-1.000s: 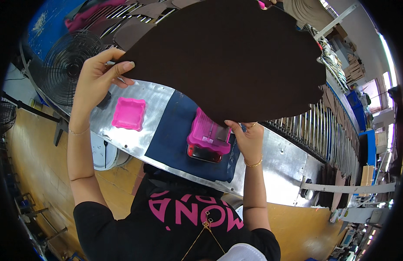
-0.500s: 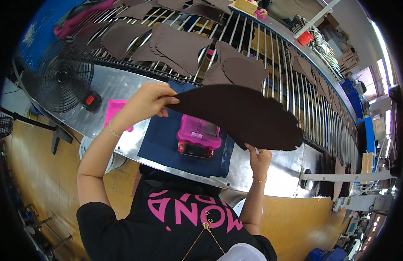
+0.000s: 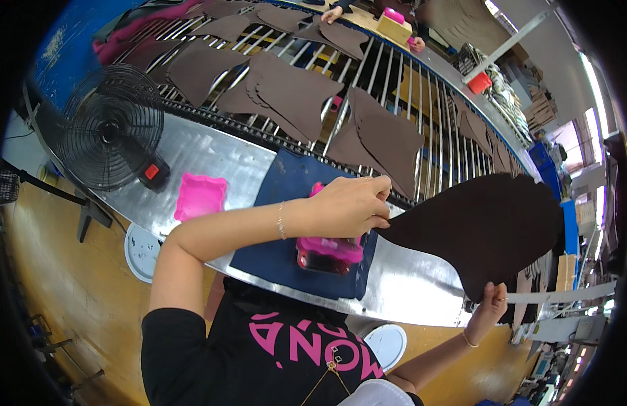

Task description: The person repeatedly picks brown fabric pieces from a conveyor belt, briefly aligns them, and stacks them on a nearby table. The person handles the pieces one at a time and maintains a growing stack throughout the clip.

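Fan, black wire-caged, round (image 3: 110, 135), stands at far left on the polished sheet-metal bench (image 3: 212, 159). Beside it: shallow pink plastic tray with a scalloped rim (image 3: 200, 196), nothing visible in it. Next: dark blue rectangular mat (image 3: 286, 196), bearing a pink-lidded clear plastic box (image 3: 327, 250); its contents cannot be made out.

My left hand (image 3: 351, 206), fingers closed in a pinch, grips the near tip of the large dark brown flat piece, rounded like an oversized sole (image 3: 482, 227). My right hand (image 3: 489, 308), fingers curled shut, holds the same piece by its lower edge.

Change noted: a second ago this piece was lifted high across my view, hiding the rack; half a second ago it was over the mat; now it hangs low at right, past the bench's right end, clear of mat and box. I judge it is being carried aside.

Behind: metal-rod rack (image 3: 395, 74), carrying more brown cut pieces (image 3: 286, 91) laid flat.
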`<action>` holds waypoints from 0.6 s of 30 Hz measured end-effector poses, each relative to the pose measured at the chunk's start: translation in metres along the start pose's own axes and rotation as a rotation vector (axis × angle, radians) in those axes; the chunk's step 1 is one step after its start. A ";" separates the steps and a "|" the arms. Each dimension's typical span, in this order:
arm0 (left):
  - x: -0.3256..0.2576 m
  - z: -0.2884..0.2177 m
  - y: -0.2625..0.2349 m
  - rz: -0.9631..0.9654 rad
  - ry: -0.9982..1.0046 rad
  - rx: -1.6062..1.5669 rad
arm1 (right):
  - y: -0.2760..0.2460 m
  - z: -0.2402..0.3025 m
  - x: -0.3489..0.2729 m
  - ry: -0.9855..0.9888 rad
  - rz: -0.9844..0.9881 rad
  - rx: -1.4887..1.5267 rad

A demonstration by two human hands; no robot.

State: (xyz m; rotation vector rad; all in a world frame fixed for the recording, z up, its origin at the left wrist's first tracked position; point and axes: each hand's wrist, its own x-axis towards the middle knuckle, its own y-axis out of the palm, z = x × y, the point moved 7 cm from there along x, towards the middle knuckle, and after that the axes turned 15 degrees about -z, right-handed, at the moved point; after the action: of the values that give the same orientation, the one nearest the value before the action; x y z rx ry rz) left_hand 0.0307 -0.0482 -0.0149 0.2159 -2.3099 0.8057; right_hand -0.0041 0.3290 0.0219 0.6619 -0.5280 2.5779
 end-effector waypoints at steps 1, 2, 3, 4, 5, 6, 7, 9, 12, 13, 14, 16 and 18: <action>-0.001 0.003 -0.020 -0.085 -0.043 -0.044 | 0.015 0.008 0.011 -0.012 0.076 0.030; -0.004 0.010 -0.039 -0.167 -0.080 -0.094 | 0.035 0.017 0.020 0.018 0.105 0.076; -0.011 0.020 -0.057 -0.239 -0.045 -0.067 | 0.055 0.023 0.027 0.052 0.130 0.122; -0.021 0.034 -0.074 -0.255 -0.149 -0.091 | 0.081 0.034 0.034 0.064 0.171 0.135; -0.033 0.042 -0.095 -0.271 -0.259 -0.107 | 0.116 0.047 0.040 0.065 0.223 0.144; -0.046 0.052 -0.110 -0.283 -0.368 -0.127 | 0.153 0.058 0.043 0.069 0.271 0.149; -0.060 0.063 -0.119 -0.291 -0.442 -0.151 | 0.187 0.056 0.052 0.128 0.337 0.200; -0.089 0.082 -0.131 -0.307 -0.594 -0.186 | 0.269 0.058 0.061 0.220 0.453 0.292; -0.113 0.100 -0.140 -0.303 -0.655 -0.197 | 0.398 0.071 0.067 0.315 0.597 0.306; -0.120 0.107 -0.139 -0.308 -0.665 -0.229 | 0.443 0.072 0.069 0.342 0.611 0.351; -0.123 0.112 -0.139 -0.305 -0.666 -0.253 | 0.487 0.072 0.069 0.365 0.620 0.391; -0.133 0.125 -0.138 -0.299 -0.663 -0.295 | 0.572 0.073 0.062 0.369 0.656 0.319; -0.136 0.135 -0.141 -0.316 -0.662 -0.316 | 0.644 0.073 0.048 0.454 0.675 0.311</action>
State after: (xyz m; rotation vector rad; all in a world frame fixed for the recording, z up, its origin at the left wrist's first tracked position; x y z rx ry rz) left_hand 0.1107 -0.2506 -0.1122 0.7770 -2.8616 0.2087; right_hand -0.3284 -0.2287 -0.0558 -0.0611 -0.2148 3.3444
